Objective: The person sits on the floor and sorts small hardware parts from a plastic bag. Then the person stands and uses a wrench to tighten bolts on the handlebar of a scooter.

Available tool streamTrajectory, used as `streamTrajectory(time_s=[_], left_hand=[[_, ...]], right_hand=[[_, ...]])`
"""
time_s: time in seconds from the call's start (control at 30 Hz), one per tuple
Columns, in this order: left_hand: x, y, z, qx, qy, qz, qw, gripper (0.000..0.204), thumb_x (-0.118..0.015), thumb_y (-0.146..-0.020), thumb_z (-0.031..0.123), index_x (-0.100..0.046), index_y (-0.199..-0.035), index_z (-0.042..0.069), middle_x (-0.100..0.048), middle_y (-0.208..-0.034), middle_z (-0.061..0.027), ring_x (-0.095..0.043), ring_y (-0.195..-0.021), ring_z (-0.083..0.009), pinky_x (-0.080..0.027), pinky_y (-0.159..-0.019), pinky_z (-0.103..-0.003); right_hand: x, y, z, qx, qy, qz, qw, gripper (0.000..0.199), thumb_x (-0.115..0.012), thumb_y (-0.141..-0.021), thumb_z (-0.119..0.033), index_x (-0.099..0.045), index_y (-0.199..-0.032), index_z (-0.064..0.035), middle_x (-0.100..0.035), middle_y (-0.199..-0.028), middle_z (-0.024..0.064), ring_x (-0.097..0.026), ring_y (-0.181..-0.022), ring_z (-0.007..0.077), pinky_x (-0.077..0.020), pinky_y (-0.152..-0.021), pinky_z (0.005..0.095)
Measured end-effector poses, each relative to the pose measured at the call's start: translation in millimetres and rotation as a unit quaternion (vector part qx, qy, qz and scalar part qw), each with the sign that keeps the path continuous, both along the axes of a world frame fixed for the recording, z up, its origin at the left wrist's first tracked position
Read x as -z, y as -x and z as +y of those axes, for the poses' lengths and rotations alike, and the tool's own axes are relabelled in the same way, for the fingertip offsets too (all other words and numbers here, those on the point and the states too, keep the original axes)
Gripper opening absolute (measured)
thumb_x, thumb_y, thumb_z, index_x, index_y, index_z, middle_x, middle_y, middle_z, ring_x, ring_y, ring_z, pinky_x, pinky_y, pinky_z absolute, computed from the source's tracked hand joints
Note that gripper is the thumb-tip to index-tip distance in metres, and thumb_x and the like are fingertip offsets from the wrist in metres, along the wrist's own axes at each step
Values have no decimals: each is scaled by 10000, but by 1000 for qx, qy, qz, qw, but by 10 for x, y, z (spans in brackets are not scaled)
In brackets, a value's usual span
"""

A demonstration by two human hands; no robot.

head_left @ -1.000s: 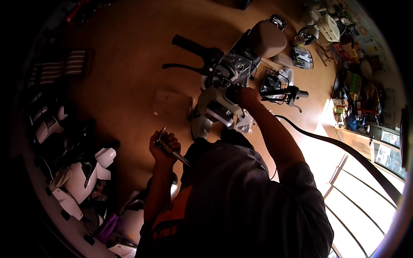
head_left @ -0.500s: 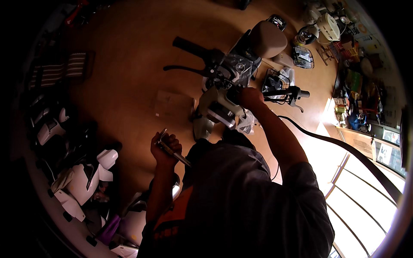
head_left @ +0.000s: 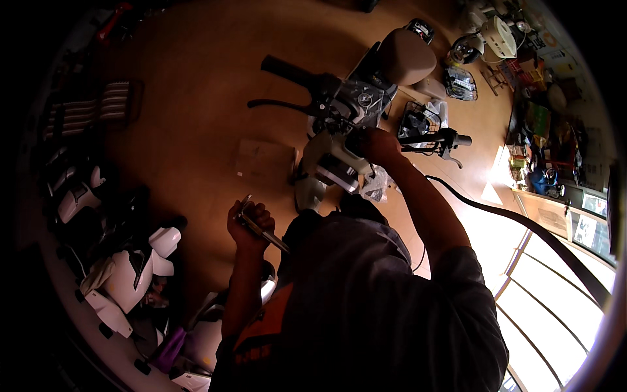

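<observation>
My left hand [head_left: 248, 222] is closed around a long metal hand tool [head_left: 266, 236], apart from the scooter. One end of the tool sticks up past my fingers, and the other slants toward my waist. My right hand [head_left: 380, 146] is curled at the middle of the electric scooter's handlebar, just behind its front cover [head_left: 324, 153]. Whatever those fingers grip is hidden. On the left of the scooter the black grip [head_left: 286, 69] and brake lever [head_left: 277, 103] stick out; the right grip [head_left: 462, 140] lies beyond my right forearm. The brown seat [head_left: 408, 57] is at the far end.
A flat cardboard box [head_left: 264, 158] lies on the floor left of the scooter. White scooters [head_left: 127, 281] line the lower left, near a striped folding chair [head_left: 114, 101]. Wire baskets [head_left: 461, 83] and cluttered shelves [head_left: 545, 144] stand at right. A black cable [head_left: 522, 219] curves across the right side.
My right hand has shifted very slightly at the handlebar's middle. My left hand keeps the metal tool in almost the same place.
</observation>
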State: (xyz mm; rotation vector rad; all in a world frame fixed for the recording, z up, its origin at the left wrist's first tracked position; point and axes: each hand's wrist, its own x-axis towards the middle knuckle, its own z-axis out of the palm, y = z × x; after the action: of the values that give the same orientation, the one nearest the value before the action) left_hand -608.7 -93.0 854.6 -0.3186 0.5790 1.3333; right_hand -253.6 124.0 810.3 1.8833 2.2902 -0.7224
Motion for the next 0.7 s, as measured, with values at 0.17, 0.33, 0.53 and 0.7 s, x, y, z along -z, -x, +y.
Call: streamTrajectory(time_s=[0.17, 0.33, 0.53, 0.7], left_hand=[[91, 13, -20, 6, -5, -39, 999, 416, -561, -992, 437, -699, -901, 54, -523, -779, -27, -473, -622, -122, -427, -595, -276], [50, 40, 11, 4, 1, -24, 1000, 412, -555, -996, 435, -688, -888, 60, -487, -765, -18, -450, -619, -120, -412, -595, -278], [23, 31, 32, 2, 12, -29, 999, 412, -535, -1011, 432, -668, -876, 66, -455, -763, -10, -425, -618, -116, -386, -599, -282], [-14, -4, 115, 19, 0, -23, 1000, 404, -520, -1021, 437, -647, -891, 76, -431, -757, -4, -397, -621, -114, -365, -593, -285]], right_hand=[[185, 0, 47, -8, 39, -53, 998, 381, -619, -927, -425, -719, -1181, -160, -747, -1086, 162, -719, -1023, 342, -577, -861, 477], [174, -29, -2, -6, 21, -25, 999, 372, -613, -936, -401, -715, -1207, -168, -752, -1056, 158, -723, -997, 348, -578, -854, 470], [65, -23, -64, -17, 12, -7, 1000, 399, -619, -937, -401, -685, -1270, -191, -746, -1095, 157, -726, -1000, 346, -581, -844, 464], [69, -36, -1, -34, 45, -54, 997, 419, -609, -943, -429, -672, -1290, -204, -751, -1083, 152, -728, -1001, 348, -587, -818, 474]])
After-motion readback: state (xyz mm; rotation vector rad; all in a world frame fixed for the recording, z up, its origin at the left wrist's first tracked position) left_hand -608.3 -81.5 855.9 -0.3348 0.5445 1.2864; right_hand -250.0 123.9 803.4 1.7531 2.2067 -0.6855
